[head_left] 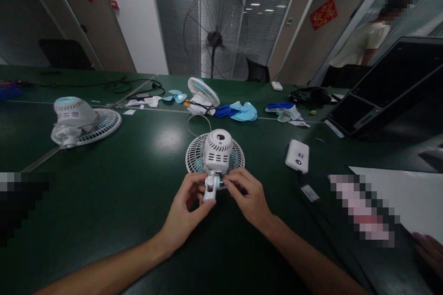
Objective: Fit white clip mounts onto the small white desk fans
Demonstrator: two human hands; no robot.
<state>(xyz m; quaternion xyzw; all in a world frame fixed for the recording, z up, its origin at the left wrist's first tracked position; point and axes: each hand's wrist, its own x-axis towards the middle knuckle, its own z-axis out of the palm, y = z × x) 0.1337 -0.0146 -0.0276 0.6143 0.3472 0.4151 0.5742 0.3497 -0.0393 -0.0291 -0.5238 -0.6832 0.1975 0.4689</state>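
A small white fan point(218, 150) lies face down on the green table, its motor housing up and its round grille point(192, 156) beneath. Light blue shows through the grille. Between thumb and fingers, my left hand point(182, 209) grips the fan's white bracket point(209, 189) at the near end of the housing. My right hand point(252, 197) is closed in a pinch at a small light-blue knob point(218, 181) on the bracket's right side. The right fingertips partly cover the knob, so whether it turns cannot be seen.
Another white fan point(78, 117) lies left; a third point(202, 97) sits farther back. Around it are light-blue fan blades point(244, 111) and blue-and-white gloves point(285, 110). A white power bank point(297, 156) with a cable lies right, near a black monitor point(387, 87). Another person's hand point(431, 251) is lower right.
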